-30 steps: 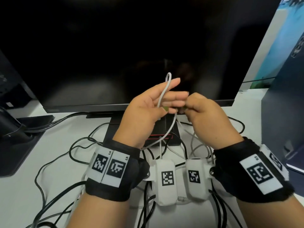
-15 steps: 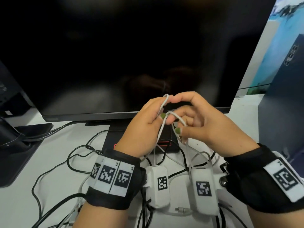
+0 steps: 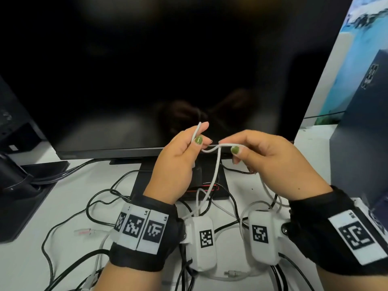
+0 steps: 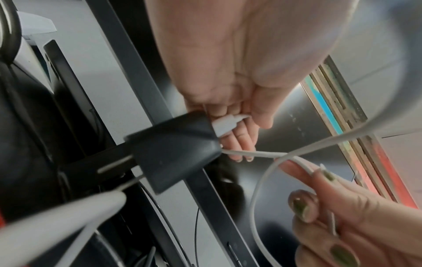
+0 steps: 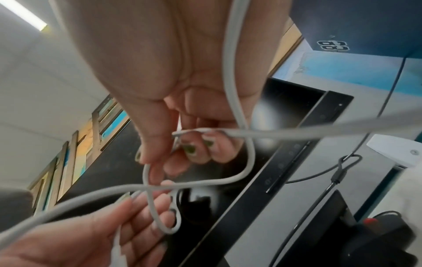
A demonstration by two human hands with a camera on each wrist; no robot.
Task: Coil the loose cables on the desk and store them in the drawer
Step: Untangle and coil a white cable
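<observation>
Above the surface's middle, before the monitor (image 3: 168, 70), my left hand (image 3: 178, 156) pinched the white cable (image 3: 217, 162) loop; my right hand (image 3: 262, 156) pinched its next bend. Light and limp, it seemed best gripped at bends.

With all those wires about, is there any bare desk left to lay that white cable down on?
Bare desk shows left of the monitor stand, up to the black base. A smaller patch lies right of the stand. Crowded: under both wrists, where black cables cross.

White desk (image 3: 69, 185) — dark monitor (image 3: 168, 70), blue poster (image 3: 344, 66) rightward
</observation>
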